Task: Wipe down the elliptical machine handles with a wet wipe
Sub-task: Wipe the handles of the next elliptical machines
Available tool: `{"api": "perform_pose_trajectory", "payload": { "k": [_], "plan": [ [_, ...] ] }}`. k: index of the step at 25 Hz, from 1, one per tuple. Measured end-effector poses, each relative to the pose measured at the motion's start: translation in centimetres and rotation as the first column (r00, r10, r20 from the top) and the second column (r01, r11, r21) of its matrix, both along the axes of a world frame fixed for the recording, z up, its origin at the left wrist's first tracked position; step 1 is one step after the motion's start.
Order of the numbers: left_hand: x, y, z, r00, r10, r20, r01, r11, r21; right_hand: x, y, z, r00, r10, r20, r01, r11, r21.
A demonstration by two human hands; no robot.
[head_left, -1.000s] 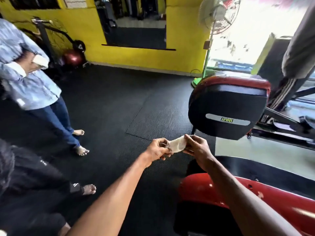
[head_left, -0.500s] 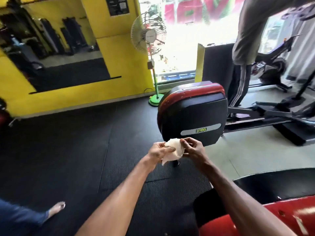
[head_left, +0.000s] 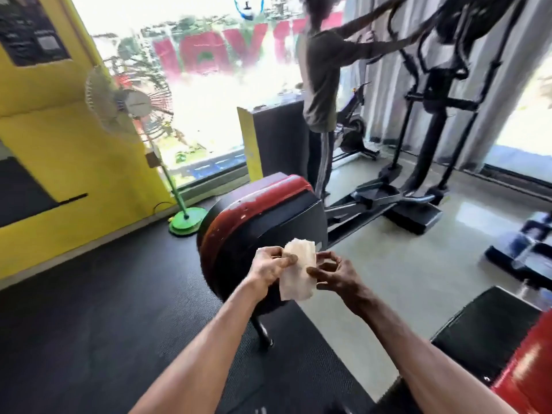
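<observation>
A white wet wipe (head_left: 298, 271) hangs partly unfolded between my two hands at the middle of the view. My left hand (head_left: 268, 268) pinches its left edge and my right hand (head_left: 333, 271) pinches its right edge. Both are held out in front of a red and black machine housing (head_left: 257, 231). The black elliptical machine (head_left: 430, 121) stands at the far right, its long handles (head_left: 388, 46) reaching up and left, where a person (head_left: 322, 85) stands holding them.
A pedestal fan (head_left: 131, 106) on a green base stands by the yellow wall (head_left: 59, 135) at the left. Black rubber matting (head_left: 89, 309) covers the near floor. Another red and black housing (head_left: 493, 339) sits at the lower right, dumbbells (head_left: 528, 246) beyond it.
My head has turned right and up, bringing the elliptical and the person on it into view. The wipe has opened out from a crumpled wad into a hanging sheet between my hands.
</observation>
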State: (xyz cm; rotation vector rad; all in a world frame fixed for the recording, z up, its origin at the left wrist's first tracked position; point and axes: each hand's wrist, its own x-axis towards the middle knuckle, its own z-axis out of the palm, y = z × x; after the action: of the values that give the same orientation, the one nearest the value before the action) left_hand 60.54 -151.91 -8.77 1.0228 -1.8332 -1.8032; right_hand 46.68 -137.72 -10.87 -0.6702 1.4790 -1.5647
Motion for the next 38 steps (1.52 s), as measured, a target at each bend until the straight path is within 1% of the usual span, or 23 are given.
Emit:
{"api": "perform_pose_trajectory", "payload": {
  "k": [4, 6, 7, 9, 11, 13, 14, 17, 20, 24, 28, 29, 32, 34, 35, 37, 38],
  "plan": [
    [-7.8, -6.6, -0.1, 0.994, -0.092, -0.058, 0.093, 0.996, 0.011, -5.8, -5.4, 0.2, 0.971, -0.235, 0.052, 0.238, 0.970, -0.057],
    [-12.0, -9.5, 0.6, 0.978, -0.188, -0.095, 0.190, 0.982, 0.018, -8.4, -7.5, 1.1, 0.929, -0.353, 0.115, 0.362, 0.929, -0.070],
    [-14.0, -10.5, 1.1, 0.962, -0.246, -0.118, 0.251, 0.967, 0.031, -9.4, -8.1, 1.6, 0.914, -0.386, 0.126, 0.397, 0.915, -0.075],
    [-19.0, -12.7, 1.9, 0.908, -0.394, -0.145, 0.404, 0.913, 0.050, -12.3, -9.2, 2.4, 0.878, -0.470, 0.088, 0.477, 0.874, -0.089],
    [-24.4, -13.7, 2.3, 0.818, -0.548, -0.176, 0.566, 0.822, 0.071, -15.6, -9.2, 3.1, 0.818, -0.574, 0.045, 0.575, 0.810, -0.119],
    [-29.8, -13.5, 2.4, 0.713, -0.682, -0.164, 0.694, 0.719, 0.031, -19.4, -8.5, 3.4, 0.743, -0.669, 0.003, 0.662, 0.735, -0.146],
    [-32.3, -13.0, 2.7, 0.689, -0.712, -0.131, 0.717, 0.697, -0.014, -21.3, -7.9, 3.4, 0.708, -0.706, -0.018, 0.697, 0.703, -0.138],
    [-40.8, -10.5, 3.3, 0.657, -0.749, -0.082, 0.738, 0.662, -0.134, -27.8, -5.5, 3.4, 0.614, -0.788, -0.047, 0.783, 0.616, -0.089],
    [-50.1, -7.2, 4.0, 0.597, -0.792, -0.131, 0.768, 0.611, -0.191, -35.8, -2.4, 3.8, 0.557, -0.830, -0.034, 0.820, 0.556, -0.134],
    [-62.3, -3.2, 5.7, 0.508, -0.849, -0.146, 0.806, 0.528, -0.267, -46.9, 1.7, 4.9, 0.421, -0.907, -0.020, 0.903, 0.421, -0.089],
    [-75.0, 0.9, 7.8, 0.396, -0.909, -0.127, 0.871, 0.416, -0.263, -58.0, 5.3, 7.3, 0.322, -0.946, -0.027, 0.939, 0.323, -0.116],
    [-77.8, 1.9, 8.1, 0.381, -0.917, -0.119, 0.875, 0.399, -0.275, -60.2, 6.0, 8.1, 0.295, -0.955, -0.025, 0.948, 0.296, -0.118],
    [-85.1, 4.2, 9.2, 0.379, -0.919, -0.104, 0.855, 0.391, -0.339, -66.6, 7.8, 9.4, 0.214, -0.975, 0.066, 0.970, 0.204, -0.131],
    [-90.5, 5.6, 9.6, 0.381, -0.914, -0.143, 0.861, 0.407, -0.305, -71.6, 9.0, 9.6, 0.155, -0.982, 0.107, 0.982, 0.141, -0.124],
    [-93.4, 6.3, 9.7, 0.378, -0.912, -0.157, 0.865, 0.409, -0.291, -74.3, 9.6, 9.6, 0.154, -0.984, 0.085, 0.980, 0.141, -0.140],
    [-99.3, 7.5, 9.6, 0.359, -0.920, -0.156, 0.845, 0.391, -0.365, -79.7, 10.5, 9.8, 0.168, -0.985, -0.039, 0.967, 0.172, -0.185],
    [-102.2, 8.0, 9.7, 0.358, -0.922, -0.145, 0.831, 0.386, -0.401, -82.4, 10.8, 9.9, 0.155, -0.983, -0.096, 0.965, 0.172, -0.199]
  ]
}}
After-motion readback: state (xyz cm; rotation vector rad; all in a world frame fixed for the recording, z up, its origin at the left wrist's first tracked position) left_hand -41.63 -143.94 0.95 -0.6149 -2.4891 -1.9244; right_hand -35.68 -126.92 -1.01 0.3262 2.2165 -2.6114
